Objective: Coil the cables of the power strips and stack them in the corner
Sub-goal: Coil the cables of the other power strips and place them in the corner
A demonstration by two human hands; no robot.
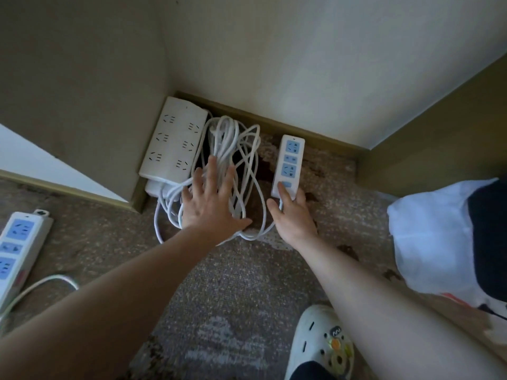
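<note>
pressed the cable pile (pixel 236 165) flat, left hand (pixel 211 204) fingers spread wide.
gripped the small strip (pixel 288 165) with right hand (pixel 293 215); could tug loops loose.

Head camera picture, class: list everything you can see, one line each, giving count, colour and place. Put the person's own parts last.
Wide power strip: one, white, in the corner against the left wall.
Coiled cable: one bundle, white, on the carpet between the two corner strips.
Slim power strip: one, white with blue sockets, right of the coil.
Third power strip: one, white with blue sockets, far left on the carpet, cable loose.
Carpet: brown, patterned.
Shoe: one, white, bottom edge.
Left hand: open, flat on the coil.
Right hand: grip on the slim strip's near end.
</note>
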